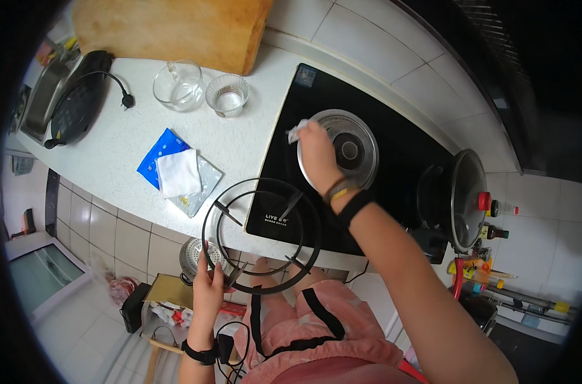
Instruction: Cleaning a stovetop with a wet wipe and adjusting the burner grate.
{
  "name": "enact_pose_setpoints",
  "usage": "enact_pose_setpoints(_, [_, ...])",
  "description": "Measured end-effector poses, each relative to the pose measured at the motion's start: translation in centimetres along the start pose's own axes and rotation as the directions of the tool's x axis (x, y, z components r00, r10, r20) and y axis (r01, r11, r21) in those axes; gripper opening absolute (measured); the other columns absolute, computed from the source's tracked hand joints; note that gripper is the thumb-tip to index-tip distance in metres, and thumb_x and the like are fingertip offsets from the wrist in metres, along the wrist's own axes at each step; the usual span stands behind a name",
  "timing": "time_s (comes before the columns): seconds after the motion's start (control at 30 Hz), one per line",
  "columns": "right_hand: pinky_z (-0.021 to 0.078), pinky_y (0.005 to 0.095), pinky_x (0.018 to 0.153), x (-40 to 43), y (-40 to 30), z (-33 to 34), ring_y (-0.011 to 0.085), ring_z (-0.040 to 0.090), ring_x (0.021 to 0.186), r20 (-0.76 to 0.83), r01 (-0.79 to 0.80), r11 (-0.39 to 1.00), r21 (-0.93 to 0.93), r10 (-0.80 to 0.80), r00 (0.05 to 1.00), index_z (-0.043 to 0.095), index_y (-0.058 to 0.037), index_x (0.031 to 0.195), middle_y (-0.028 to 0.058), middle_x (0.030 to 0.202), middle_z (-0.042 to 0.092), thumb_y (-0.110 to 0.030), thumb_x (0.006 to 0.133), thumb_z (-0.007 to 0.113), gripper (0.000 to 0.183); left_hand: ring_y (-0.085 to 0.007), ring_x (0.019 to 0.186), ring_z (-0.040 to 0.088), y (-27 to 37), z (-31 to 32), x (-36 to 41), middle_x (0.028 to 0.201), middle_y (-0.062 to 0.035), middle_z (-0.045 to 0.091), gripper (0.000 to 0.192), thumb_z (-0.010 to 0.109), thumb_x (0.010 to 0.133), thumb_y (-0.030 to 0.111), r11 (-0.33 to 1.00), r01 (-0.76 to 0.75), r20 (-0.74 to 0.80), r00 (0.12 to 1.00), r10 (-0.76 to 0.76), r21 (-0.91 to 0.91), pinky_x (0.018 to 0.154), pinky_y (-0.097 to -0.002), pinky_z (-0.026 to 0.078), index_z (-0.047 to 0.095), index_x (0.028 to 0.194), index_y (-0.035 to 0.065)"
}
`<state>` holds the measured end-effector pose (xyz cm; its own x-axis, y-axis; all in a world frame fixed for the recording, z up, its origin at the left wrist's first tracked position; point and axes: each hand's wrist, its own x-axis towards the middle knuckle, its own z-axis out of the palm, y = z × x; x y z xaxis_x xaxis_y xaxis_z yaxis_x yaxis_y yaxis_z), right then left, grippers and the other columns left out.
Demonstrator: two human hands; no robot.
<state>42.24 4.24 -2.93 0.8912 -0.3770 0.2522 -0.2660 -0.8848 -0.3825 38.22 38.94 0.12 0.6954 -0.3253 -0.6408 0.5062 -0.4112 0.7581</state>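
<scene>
My left hand (213, 280) grips the rim of a round black pan support (315, 249), lifted over the front edge of the counter. My right hand (318, 151) pinches a crumpled white wipe (297, 130) at the left side of a metal burner tray (371, 151). In the tray's middle sits the dark burner head (350, 150). Around it lies the black glass gas hob (300, 103). A folded white cloth (179, 173) rests on a blue and silver packet (162, 154) left of the hob.
Two clear glass vessels, a mug (178, 91) and a ribbed bowl (227, 98), stand behind the packet. Further left is a black corded appliance (82, 103) beside the sink (41, 103). A pot with a glass lid (466, 206) occupies the hob's right side. A wooden board (175, 31) leans at the back.
</scene>
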Motion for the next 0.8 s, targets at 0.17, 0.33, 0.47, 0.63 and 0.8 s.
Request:
enact_pose_setpoints(0.17, [0.0438,0.0377,0.064,1.9,2.1,-0.4,0.0336,0.053,0.072,0.007,-0.021,0.990,0.139,0.021,1.000,0.055,-0.0023,0.074,0.0160,0.076,0.053,0.001,0.072,0.057,0.005,-0.0117,0.060,0.058,-1.5,-0.5,0.6,0.082,-0.0071,0.060,0.052,0.041,0.092,0.005,0.995,-0.050,0.053,0.998,0.046,0.084,0.044,-0.0240,0.049,0.023,0.140,0.0152])
enact_pose_setpoints(0.33, [0.0435,0.0371,0.063,-0.1,1.8,-1.2,0.0321,0.053,0.071,0.257,0.090,0.954,0.287,-0.167,0.952,0.053,-0.0035,0.071,0.0151,0.074,0.052,0.001,0.071,0.059,0.008,-0.0082,0.048,0.050,0.1,-0.4,0.1,0.058,-0.0021,0.049,0.054,0.045,0.091,0.006,0.999,-0.016,0.015,1.000,0.015,0.050,0.043,-0.0246,0.047,0.023,0.140,0.0084])
enact_pose_setpoints(0.47, [0.0436,0.0367,0.063,2.3,2.7,-1.5,0.0324,0.052,0.072,0.186,0.159,0.970,0.184,-0.193,0.963,0.052,-0.0036,0.069,0.0143,0.072,0.053,-0.002,0.072,0.058,0.007,-0.0083,0.048,0.050,0.9,-0.2,0.2,0.058,-0.0023,0.049,0.056,0.045,0.091,0.005,0.999,-0.027,0.059,0.998,0.024,0.048,0.043,-0.0246,0.047,0.022,0.141,0.0122])
enact_pose_setpoints(0.63, [0.0441,0.0373,0.064,2.0,2.8,-0.7,0.0324,0.052,0.071,0.298,0.199,0.963,0.180,-0.246,0.922,0.053,-0.0042,0.070,0.0138,0.074,0.053,-0.003,0.072,0.059,0.006,-0.0082,0.048,0.050,0.5,-0.6,0.3,0.058,-0.0021,0.049,0.055,0.045,0.090,0.005,0.999,-0.017,0.039,0.999,0.016,0.038,0.043,-0.0247,0.047,0.023,0.141,0.0125])
enact_pose_setpoints(0.8, [0.0440,0.0393,0.064,3.3,4.8,-0.6,0.0344,0.053,0.072,0.161,0.256,0.962,0.100,-0.269,0.950,0.055,-0.0038,0.072,0.0162,0.075,0.053,-0.004,0.072,0.058,0.003,-0.0080,0.048,0.049,0.5,-0.6,0.3,0.058,-0.0025,0.049,0.055,0.046,0.090,0.005,0.995,-0.052,0.058,0.997,0.047,0.089,0.043,-0.0247,0.046,0.025,0.141,0.0127])
